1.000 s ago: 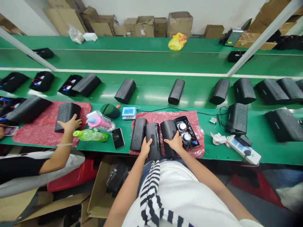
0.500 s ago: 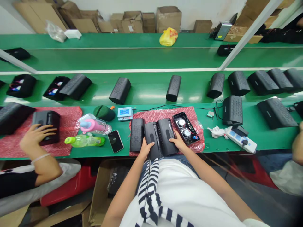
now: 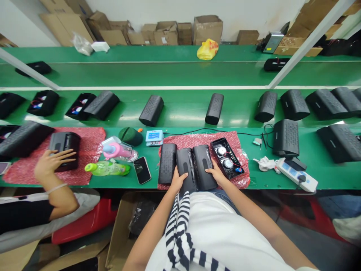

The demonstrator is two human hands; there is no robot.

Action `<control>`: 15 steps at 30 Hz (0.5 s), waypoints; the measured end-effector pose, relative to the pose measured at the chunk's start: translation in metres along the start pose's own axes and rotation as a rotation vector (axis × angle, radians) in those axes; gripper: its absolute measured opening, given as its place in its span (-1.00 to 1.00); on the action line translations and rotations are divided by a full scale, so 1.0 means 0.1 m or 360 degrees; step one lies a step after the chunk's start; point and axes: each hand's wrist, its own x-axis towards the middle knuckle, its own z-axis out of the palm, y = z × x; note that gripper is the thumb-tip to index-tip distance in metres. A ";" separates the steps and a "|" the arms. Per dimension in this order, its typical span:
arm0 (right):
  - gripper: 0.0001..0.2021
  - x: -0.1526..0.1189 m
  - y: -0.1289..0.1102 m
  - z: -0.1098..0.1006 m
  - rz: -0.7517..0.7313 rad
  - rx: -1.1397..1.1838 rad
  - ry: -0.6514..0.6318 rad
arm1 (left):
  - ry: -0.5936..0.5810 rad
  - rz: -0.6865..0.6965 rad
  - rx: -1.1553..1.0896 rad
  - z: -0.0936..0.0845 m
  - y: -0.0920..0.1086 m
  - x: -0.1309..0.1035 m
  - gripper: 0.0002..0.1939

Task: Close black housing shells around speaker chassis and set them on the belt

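Note:
Two black speaker housings lie side by side in front of me, partly overhanging the near edge of the bubble wrap (image 3: 184,138). My left hand (image 3: 178,181) grips the outer side of the left housing (image 3: 184,162), thumb on top and other fingers hidden. With its thumb on top too, my right hand (image 3: 219,175) holds the right housing (image 3: 201,160) by its outer edge. Left of these, a patterned black speaker case (image 3: 168,163) lies on the wrap. To the right sits an open speaker half (image 3: 231,174), with two round drivers and red wires showing.
A small meter (image 3: 154,138), a phone (image 3: 142,170), a green drink bottle (image 3: 108,169) and a pink-capped bottle (image 3: 120,151) stand or lie left. A power strip (image 3: 296,175) lies right. Several speakers line the green belt (image 3: 183,109). A co-worker's hand (image 3: 55,163) rests on another speaker.
The view has shifted, so the bench appears slightly lower and farther right. Both my hands keep their hold on the two housings. A co-worker's arm at the right edge has left the view.

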 end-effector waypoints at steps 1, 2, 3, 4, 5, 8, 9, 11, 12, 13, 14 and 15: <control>-0.18 -0.01 -0.01 0.00 -0.0021 -0.0004 0.0003 | -0.0002 0.0015 0.0012 0.00 0.00 -0.01 -0.17; -0.19 -0.01 -0.02 0.01 -0.0040 -0.0010 0.0004 | -0.0001 0.0029 0.0026 0.00 0.01 -0.02 -0.18; -0.20 -0.02 -0.03 0.01 -0.0057 -0.0016 0.0008 | 0.0001 0.0043 0.0041 0.01 0.01 -0.02 -0.19; -0.20 -0.02 -0.03 0.01 -0.0068 -0.0021 0.0006 | 0.0006 0.0052 0.0057 0.01 0.01 -0.03 -0.19; -0.21 -0.03 -0.04 0.01 -0.0071 -0.0024 0.0002 | 0.0015 0.0057 0.0072 0.02 0.01 -0.04 -0.19; -0.19 -0.04 -0.08 0.02 -0.0053 -0.0021 -0.0011 | 0.0046 0.0067 0.0102 0.03 0.02 -0.04 -0.19; -0.18 -0.03 -0.10 0.03 -0.0031 -0.0016 -0.0006 | 0.0053 0.0066 0.0108 0.03 0.02 -0.03 -0.20; -0.13 -0.03 -0.15 0.06 0.0012 -0.0008 0.0036 | 0.0054 0.0067 0.0123 0.03 0.03 -0.02 -0.21; -0.10 -0.03 -0.17 0.07 0.0031 -0.0010 0.0060 | 0.0055 0.0073 0.0134 0.03 0.03 -0.02 -0.21; -0.08 -0.04 -0.20 0.10 0.0043 -0.0012 0.0084 | 0.0053 0.0081 0.0148 0.03 0.05 -0.02 -0.22; -0.06 -0.06 -0.22 0.12 0.0043 -0.0022 0.0102 | 0.0067 0.0100 0.0166 0.03 0.06 -0.04 -0.21; -0.06 -0.07 -0.24 0.14 0.0045 -0.0020 0.0100 | 0.0081 0.0116 0.0192 0.04 0.07 -0.05 -0.21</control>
